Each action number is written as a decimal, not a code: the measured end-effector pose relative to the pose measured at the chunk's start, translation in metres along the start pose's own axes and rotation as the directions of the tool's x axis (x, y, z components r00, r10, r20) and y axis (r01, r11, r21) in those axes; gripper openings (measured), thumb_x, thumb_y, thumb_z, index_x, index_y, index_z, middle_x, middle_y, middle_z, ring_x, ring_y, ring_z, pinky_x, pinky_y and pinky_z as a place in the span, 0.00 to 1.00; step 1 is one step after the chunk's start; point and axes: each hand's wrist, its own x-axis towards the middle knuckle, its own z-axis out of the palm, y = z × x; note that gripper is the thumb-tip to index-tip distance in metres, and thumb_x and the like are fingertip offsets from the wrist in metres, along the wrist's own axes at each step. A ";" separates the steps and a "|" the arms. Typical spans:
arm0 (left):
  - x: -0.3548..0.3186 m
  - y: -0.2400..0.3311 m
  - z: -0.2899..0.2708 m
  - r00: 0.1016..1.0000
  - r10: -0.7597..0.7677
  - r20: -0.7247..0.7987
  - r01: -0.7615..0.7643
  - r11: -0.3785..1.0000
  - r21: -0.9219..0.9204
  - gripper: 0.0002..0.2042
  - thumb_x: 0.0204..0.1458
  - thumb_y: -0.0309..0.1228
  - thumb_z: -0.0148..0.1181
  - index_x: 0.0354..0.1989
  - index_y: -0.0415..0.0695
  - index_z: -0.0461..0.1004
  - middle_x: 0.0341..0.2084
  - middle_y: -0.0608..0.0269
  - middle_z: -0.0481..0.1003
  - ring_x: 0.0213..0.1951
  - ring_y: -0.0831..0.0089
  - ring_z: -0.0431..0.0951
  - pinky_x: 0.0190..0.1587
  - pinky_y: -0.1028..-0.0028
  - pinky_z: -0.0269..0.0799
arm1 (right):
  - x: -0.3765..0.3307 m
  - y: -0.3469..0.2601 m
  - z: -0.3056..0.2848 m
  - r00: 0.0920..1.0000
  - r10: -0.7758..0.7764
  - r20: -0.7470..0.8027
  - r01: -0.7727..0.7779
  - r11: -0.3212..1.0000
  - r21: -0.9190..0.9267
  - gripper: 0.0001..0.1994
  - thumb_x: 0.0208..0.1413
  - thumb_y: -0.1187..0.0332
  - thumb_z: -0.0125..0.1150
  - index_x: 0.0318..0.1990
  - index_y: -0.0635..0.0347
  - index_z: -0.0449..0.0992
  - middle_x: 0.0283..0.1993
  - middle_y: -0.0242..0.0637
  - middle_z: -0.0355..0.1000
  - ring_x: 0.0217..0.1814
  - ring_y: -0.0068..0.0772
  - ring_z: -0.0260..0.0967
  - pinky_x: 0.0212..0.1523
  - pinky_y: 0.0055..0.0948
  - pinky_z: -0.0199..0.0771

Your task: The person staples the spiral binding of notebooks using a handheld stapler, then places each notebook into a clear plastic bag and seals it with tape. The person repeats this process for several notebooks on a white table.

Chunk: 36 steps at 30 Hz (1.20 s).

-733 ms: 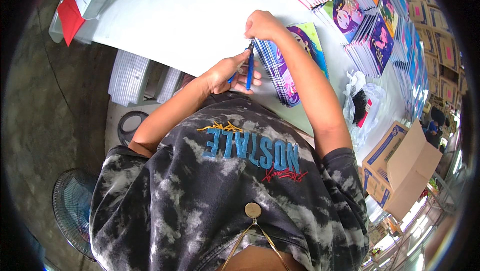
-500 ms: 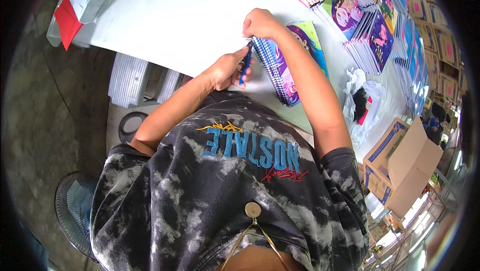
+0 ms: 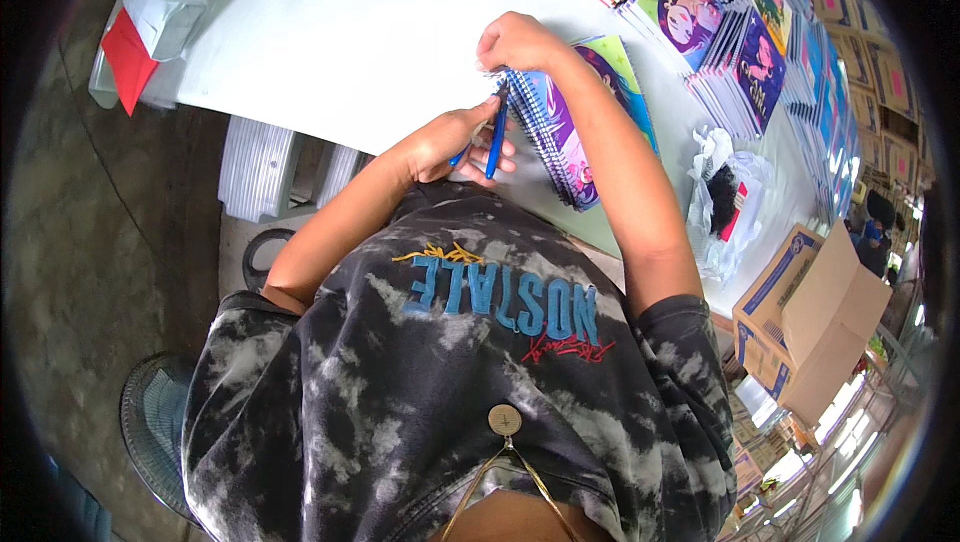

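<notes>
My left hand [image 3: 447,144] is closed around blue-handled pliers [image 3: 497,138], whose dark jaws point up at the top end of a notebook's wire coil. The handles stand spread, with one handle partly behind the fingers. That spiral notebook [image 3: 562,132] lies slanted on the white table, its colourful cartoon cover facing up and its coil on the left side. At the coil's upper end my right hand [image 3: 520,43] is bent with its fingertips pinched together. Whatever sits between those fingertips is too small to make out. My right forearm covers part of the cover.
Stacks of spiral notebooks [image 3: 735,72] fill the table's [image 3: 340,52] far right. A crumpled plastic bag [image 3: 738,192] holding something black lies nearer. An open cardboard box [image 3: 800,312] stands at the right edge; a white-and-red package [image 3: 165,17] lies far left. A fan [image 3: 155,422] is at lower left.
The pliers' handles have spread apart, and the fingers of my left hand have loosened. My right hand has shifted slightly up and left at the coil's end.
</notes>
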 end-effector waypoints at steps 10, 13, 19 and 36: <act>0.003 0.013 -0.004 1.000 -0.009 0.006 0.009 0.996 -0.083 0.28 0.59 0.54 0.32 0.48 0.39 0.63 0.37 0.53 0.70 0.42 0.59 0.75 0.39 0.59 0.74 | -0.003 0.000 -0.003 1.000 -0.013 -0.005 0.013 1.000 0.012 0.13 0.37 0.66 0.68 0.31 0.63 0.79 0.29 0.40 0.76 0.33 0.30 0.73 0.38 0.26 0.70; -0.001 0.013 -0.006 0.998 -0.039 0.044 0.043 0.994 -0.098 0.27 0.59 0.54 0.33 0.48 0.39 0.63 0.36 0.53 0.70 0.41 0.58 0.76 0.39 0.59 0.74 | -0.001 0.003 -0.002 0.999 -0.039 0.000 0.039 0.999 0.022 0.14 0.37 0.66 0.68 0.32 0.63 0.78 0.29 0.40 0.76 0.33 0.30 0.73 0.38 0.26 0.71; 0.002 0.013 -0.005 0.998 -0.047 0.032 0.050 0.993 -0.105 0.27 0.59 0.54 0.34 0.47 0.40 0.64 0.36 0.54 0.71 0.41 0.58 0.76 0.39 0.57 0.74 | 0.000 0.008 -0.002 0.999 -0.049 0.012 0.048 0.997 0.052 0.14 0.37 0.67 0.68 0.33 0.64 0.78 0.29 0.40 0.76 0.32 0.29 0.73 0.38 0.26 0.71; -0.005 0.013 0.005 0.998 -0.036 -0.043 0.038 0.999 0.036 0.25 0.60 0.52 0.34 0.46 0.41 0.64 0.29 0.60 0.71 0.31 0.68 0.75 0.33 0.67 0.74 | 0.004 0.017 -0.003 0.996 -0.083 0.016 0.081 0.992 0.102 0.15 0.38 0.71 0.67 0.37 0.66 0.76 0.30 0.42 0.76 0.32 0.28 0.73 0.37 0.25 0.71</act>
